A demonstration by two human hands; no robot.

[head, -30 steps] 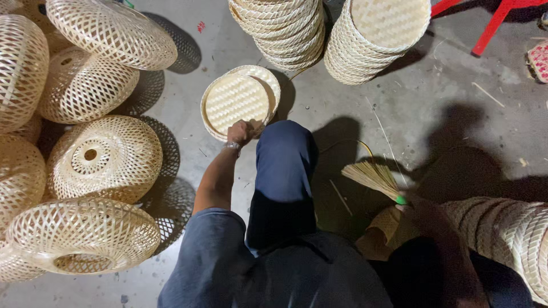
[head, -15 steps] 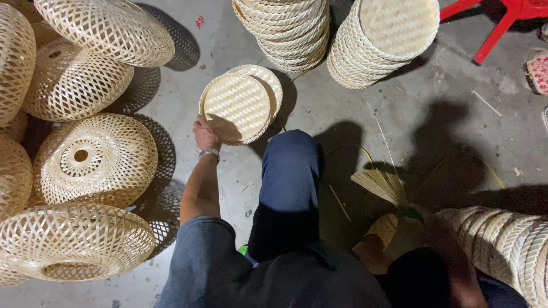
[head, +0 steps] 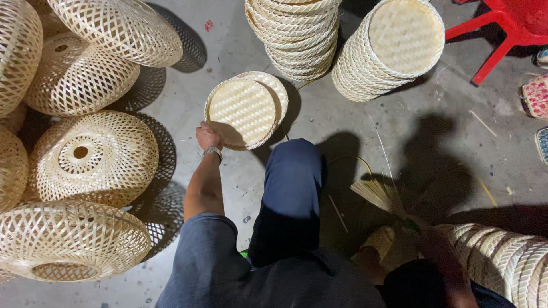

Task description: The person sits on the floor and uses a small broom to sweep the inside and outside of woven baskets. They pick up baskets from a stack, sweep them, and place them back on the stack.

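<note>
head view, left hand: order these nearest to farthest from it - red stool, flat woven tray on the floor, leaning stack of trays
1. Flat woven tray: the left hand is at its lower left edge.
2. Leaning stack of trays: upper right of the hand, beyond the raised knee.
3. Red stool: top right corner, farthest.

The left arm stretches straight out, away from the body, bare from the rolled sleeve to the wrist, which wears a metal band. The left hand [head: 208,136] lies far out with knuckles up and fingers curled under, closed on the edge of a round tray [head: 242,111]. The right arm lies in shadow on the right, bent low and close to the body. The right hand [head: 414,227] is dim there; it appears closed around the base of a fan of strips [head: 379,194], though its fingers cannot be made out clearly.
</note>
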